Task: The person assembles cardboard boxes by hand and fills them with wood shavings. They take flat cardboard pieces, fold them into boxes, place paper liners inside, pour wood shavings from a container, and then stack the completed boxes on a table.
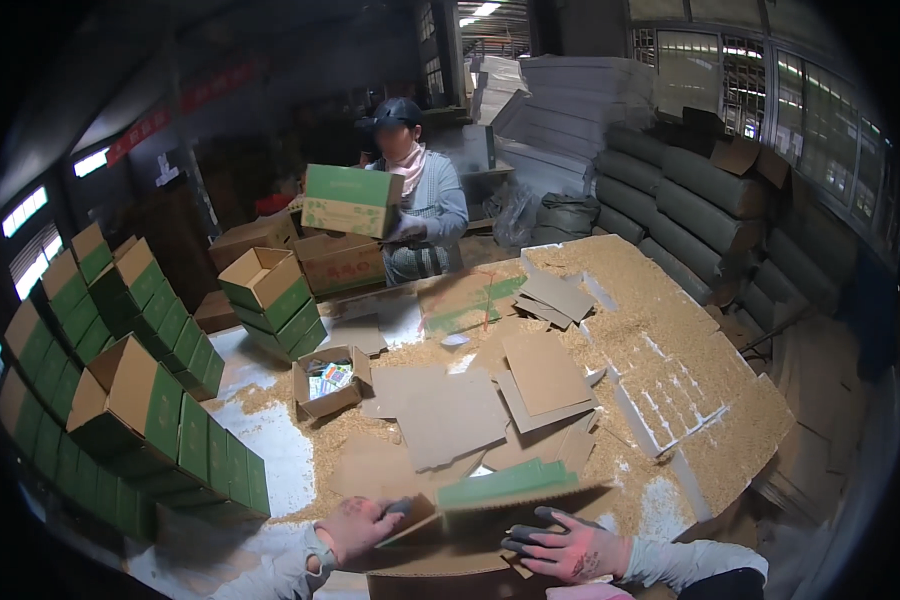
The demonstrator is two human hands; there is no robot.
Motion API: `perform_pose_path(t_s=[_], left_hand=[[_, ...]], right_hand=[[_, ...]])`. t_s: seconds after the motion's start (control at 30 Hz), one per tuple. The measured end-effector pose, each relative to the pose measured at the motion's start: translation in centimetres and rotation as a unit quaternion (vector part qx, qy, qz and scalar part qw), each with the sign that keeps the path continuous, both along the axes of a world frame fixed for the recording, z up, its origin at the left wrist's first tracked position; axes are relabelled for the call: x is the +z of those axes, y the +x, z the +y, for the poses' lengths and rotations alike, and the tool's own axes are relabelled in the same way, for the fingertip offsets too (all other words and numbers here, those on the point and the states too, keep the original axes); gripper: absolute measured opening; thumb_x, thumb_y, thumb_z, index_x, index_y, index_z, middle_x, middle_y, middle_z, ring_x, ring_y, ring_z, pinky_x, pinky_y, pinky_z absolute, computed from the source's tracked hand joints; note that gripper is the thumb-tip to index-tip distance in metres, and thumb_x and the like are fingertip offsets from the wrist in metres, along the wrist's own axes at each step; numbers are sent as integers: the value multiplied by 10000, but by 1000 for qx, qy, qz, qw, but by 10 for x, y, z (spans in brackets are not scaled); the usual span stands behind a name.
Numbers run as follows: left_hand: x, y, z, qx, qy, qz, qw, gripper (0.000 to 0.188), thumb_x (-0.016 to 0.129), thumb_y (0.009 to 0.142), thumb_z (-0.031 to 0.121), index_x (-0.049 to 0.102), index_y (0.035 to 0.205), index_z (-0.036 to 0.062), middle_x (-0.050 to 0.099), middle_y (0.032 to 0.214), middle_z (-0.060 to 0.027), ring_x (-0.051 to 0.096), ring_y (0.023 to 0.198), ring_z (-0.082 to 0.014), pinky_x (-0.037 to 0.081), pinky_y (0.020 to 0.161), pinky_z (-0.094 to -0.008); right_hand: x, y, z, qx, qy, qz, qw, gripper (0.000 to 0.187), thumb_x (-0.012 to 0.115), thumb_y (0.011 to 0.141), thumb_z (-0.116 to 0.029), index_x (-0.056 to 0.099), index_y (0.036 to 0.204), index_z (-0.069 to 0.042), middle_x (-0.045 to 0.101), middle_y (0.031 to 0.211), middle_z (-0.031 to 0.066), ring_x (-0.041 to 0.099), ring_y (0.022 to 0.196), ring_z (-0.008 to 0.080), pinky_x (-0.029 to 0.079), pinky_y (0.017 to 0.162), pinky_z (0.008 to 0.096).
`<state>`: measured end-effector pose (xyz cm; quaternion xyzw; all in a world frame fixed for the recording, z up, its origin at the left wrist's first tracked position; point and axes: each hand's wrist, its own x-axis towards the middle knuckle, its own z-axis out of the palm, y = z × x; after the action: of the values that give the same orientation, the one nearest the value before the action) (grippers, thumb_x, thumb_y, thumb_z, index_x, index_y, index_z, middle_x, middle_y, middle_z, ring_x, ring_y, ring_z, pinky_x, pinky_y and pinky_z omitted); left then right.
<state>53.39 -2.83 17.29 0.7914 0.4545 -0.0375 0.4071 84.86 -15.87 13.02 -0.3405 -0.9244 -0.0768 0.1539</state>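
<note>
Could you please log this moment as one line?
left hand: at cardboard box, left side | right hand: open, at box's right side | co-worker: holding green-and-tan carton | worktable: cardboard sheets

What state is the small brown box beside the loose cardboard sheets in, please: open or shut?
Open: the small brown box shows its inside from above, with colourful packets lying in it.

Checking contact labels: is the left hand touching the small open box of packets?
Apart. The head view shows flat cardboard between the left hand and the small open box.
</note>
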Motion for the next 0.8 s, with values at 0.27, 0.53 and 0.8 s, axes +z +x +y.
perform_pose_path(t_s=[0.27,0.53,0.8], left_hand=[[-27,86,58,-402,435,-213,777,614,514,775,180,314,1341,55,263,1419,-167,216,1319,-363,108,1087,-512],[-174,155,60,-490,183,-92,847,614,425,894,251,133,1409,85,104,1462,-180,286,1278,-373,241,1066,-389],[-22,120,116,82,-110,-422,896,424,520,895,197,420,1275,37,560,1129,-161,518,1063,-178,438,897,-300]], right_hand=[[-62,1,70,131,-183,-7,974,66,559,668,-143,526,687,-89,519,691,52,540,773,260,416,912,384],[-1,19,-13,-110,-389,229,886,792,707,707,-325,332,1327,-5,298,1393,177,305,1266,351,249,1054,383],[-69,5,28,-464,-184,410,763,1081,795,600,-352,153,1348,90,312,1345,267,331,1253,354,277,1042,362]])
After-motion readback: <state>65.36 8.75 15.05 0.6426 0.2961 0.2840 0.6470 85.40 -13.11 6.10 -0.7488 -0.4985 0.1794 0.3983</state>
